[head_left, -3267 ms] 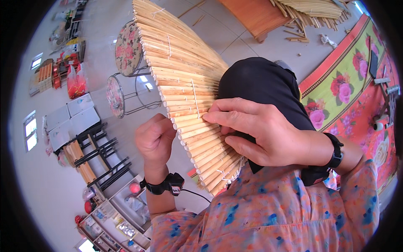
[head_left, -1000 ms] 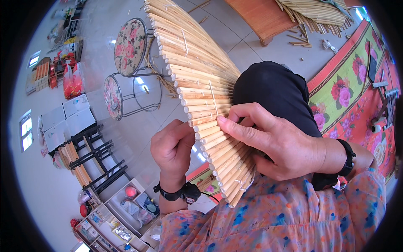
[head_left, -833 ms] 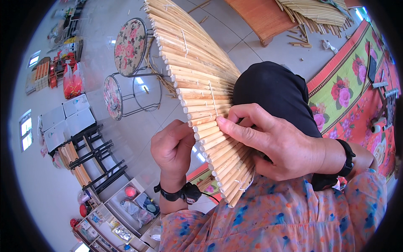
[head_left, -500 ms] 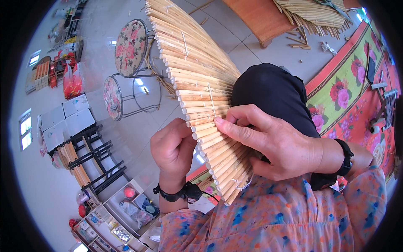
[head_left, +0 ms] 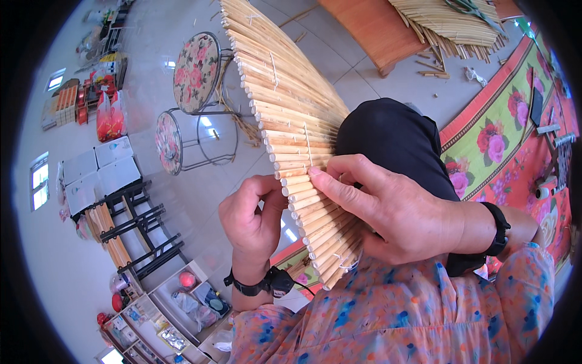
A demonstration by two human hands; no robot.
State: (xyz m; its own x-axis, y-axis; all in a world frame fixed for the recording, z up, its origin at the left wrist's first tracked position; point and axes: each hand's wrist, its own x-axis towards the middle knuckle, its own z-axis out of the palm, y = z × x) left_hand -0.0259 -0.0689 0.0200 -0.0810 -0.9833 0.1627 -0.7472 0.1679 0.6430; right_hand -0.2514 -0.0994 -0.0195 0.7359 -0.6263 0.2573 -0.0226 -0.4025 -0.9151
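Observation:
A mat of peeled pale sticks [head_left: 297, 115], laid side by side and stitched with white thread, slants across my lap beside my dark-clad knee [head_left: 388, 139]. My right hand [head_left: 394, 209] grips it from the right, thumb pressed to the front near a line of stitching; some of its fingers are hidden. At the mat's left edge is my left hand [head_left: 251, 212], curled closed, its fingertips partly behind the stick ends. Whether it holds the edge or a thread there cannot be made out. White thread [head_left: 345, 265] shows near the mat's lower end.
Two round flowered stools [head_left: 197, 73] stand on the tiled floor to the left. Another stick piece [head_left: 448, 24] lies on an orange-brown table [head_left: 370, 30], with scissors [head_left: 473, 12] on it. Flowered cloth [head_left: 485, 145] spreads at right; open shelving [head_left: 157, 315] stands lower left.
The view has shifted slightly. My left hand's fingers have shifted at the edge, with a small gap now showing between thumb and forefinger. My right hand keeps its grip on the mat.

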